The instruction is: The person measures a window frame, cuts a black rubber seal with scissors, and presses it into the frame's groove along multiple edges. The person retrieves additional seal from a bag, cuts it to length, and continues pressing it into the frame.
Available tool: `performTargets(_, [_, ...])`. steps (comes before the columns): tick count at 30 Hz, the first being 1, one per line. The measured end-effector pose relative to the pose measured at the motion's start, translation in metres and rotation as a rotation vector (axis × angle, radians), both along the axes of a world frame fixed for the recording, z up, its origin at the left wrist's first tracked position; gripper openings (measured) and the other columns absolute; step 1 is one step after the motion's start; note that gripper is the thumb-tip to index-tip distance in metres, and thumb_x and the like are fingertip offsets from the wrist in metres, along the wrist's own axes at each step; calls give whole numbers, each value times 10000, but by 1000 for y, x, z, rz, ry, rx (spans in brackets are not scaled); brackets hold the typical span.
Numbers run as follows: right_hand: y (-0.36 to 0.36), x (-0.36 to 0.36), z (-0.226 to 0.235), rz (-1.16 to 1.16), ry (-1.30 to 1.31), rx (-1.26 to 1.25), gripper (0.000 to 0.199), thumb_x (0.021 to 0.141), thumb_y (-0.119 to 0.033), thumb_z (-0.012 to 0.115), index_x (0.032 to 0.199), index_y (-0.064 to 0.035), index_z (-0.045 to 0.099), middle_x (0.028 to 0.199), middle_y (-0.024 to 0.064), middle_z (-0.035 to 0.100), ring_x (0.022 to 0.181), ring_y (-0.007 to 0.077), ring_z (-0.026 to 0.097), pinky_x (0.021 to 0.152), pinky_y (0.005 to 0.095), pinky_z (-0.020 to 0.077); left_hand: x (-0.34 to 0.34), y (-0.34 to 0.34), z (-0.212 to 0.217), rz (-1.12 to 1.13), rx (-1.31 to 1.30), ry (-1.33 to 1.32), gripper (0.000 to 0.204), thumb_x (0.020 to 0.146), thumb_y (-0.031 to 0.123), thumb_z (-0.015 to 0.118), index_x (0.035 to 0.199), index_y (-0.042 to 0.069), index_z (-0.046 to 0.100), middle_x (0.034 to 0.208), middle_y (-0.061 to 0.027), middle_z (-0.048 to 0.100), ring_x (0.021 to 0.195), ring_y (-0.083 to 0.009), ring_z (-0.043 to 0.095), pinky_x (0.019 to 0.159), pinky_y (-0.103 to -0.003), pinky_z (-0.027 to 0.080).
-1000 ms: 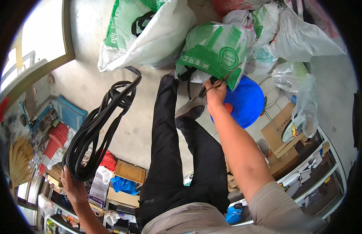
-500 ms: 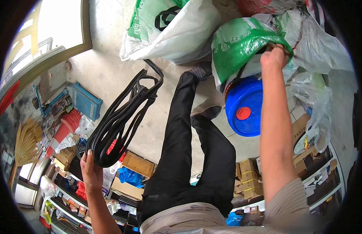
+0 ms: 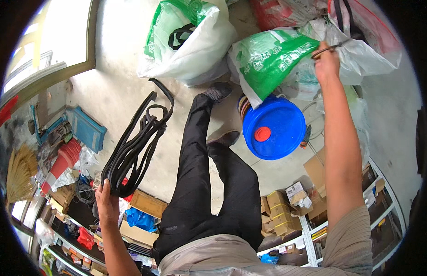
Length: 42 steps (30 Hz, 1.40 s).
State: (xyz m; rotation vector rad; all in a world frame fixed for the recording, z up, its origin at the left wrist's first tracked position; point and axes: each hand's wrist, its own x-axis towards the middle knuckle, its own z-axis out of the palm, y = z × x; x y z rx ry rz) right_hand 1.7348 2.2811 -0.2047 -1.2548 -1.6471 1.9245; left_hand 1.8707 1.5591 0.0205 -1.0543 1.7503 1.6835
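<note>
My left hand (image 3: 106, 201) is closed round the lower end of a long coiled bundle of black rubber-like strips (image 3: 139, 142), which hangs out over the floor. One loose end curls up at the top of the bundle. My right hand (image 3: 327, 63) is stretched far out and closed on the edge of a green and white plastic bag (image 3: 274, 57), where a dark, thin strap-like piece shows by the fingers. Pulled taut, the bag slants down to the left, its lower corner just over the rim of a blue bucket lid (image 3: 287, 124) with a red cap (image 3: 262, 134).
A second green and white bag (image 3: 190, 55) with a black handle stands left of the held one. More full bags (image 3: 356, 50) crowd the far right. Behind my legs are shelves with cardboard boxes (image 3: 280, 211). A blue metal box (image 3: 87, 129) and a straw broom (image 3: 21, 175) are at left.
My right hand has drawn the bag's edge up and outward, so the bag lies flatter and more of the blue lid shows. The left hand keeps its hold on the black bundle.
</note>
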Motion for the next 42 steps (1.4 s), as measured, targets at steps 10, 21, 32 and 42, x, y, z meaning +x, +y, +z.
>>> performTargets(10, [-116,171,65,21,-261,-114,338,1042,-300,661,1121,14,562,1033,164,722,897,246,741,799,357,621,38,-10,2,82,40,-6,332,1053,246,636,1277,2,629,1153,-74,740,980,-157,719,884,-315,579])
performTargets(21, [-225,332,160,323,-428,-81,289,1032,-292,676,993,-21,583,827,83,674,677,142,653,614,295,558,91,-33,90,152,89,330,382,1083,241,568,1309,-63,621,1250,-112,716,1094,-173,694,978,-313,534])
performTargets(32, [-278,325,276,645,-393,161,279,1025,-243,678,891,-52,525,734,32,606,600,99,596,543,272,508,81,-132,282,277,32,743,341,1076,242,583,1270,-35,632,1172,-113,742,1030,-171,720,911,-309,565])
performTargets(42, [-413,237,300,747,-394,303,231,1018,-193,674,898,-47,542,719,26,607,605,105,615,521,284,510,24,-252,313,358,87,839,354,1071,218,596,1300,-51,620,1211,-123,724,1053,-182,705,948,-327,547])
